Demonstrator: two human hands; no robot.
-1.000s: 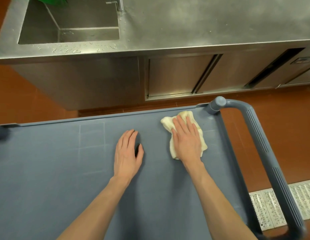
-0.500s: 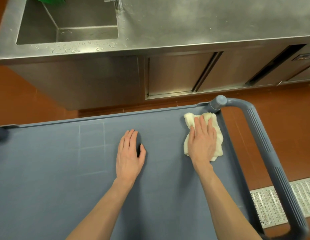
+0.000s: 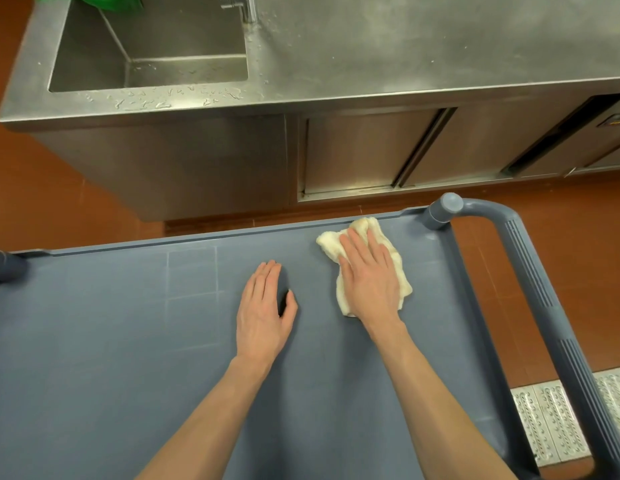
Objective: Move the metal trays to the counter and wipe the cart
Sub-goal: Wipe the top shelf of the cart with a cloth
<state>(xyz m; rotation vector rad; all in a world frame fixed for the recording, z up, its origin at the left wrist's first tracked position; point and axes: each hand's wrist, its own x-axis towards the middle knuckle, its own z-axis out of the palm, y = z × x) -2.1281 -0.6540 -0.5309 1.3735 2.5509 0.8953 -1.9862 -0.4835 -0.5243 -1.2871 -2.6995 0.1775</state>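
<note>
The grey-blue cart top (image 3: 111, 341) fills the lower part of the view. My right hand (image 3: 369, 278) lies flat on a crumpled cream cloth (image 3: 398, 275) near the cart's far right corner, pressing it onto the surface. Flat on the cart, with fingers together and nothing under it, rests my left hand (image 3: 263, 310), a short way left of the cloth. The steel counter (image 3: 422, 39) runs across the top of the view. No metal trays are in view.
The cart's grey handle (image 3: 530, 289) curves down the right side. A sink basin (image 3: 152, 46) with a tap (image 3: 244, 6) sits in the counter at left, with water drops on its rim. Cabinet sliding doors (image 3: 370, 150) face the cart. A metal floor grate (image 3: 551, 424) lies lower right.
My right hand slid the cloth right toward the handle corner, then back left along the far edge. My left hand has stayed in place.
</note>
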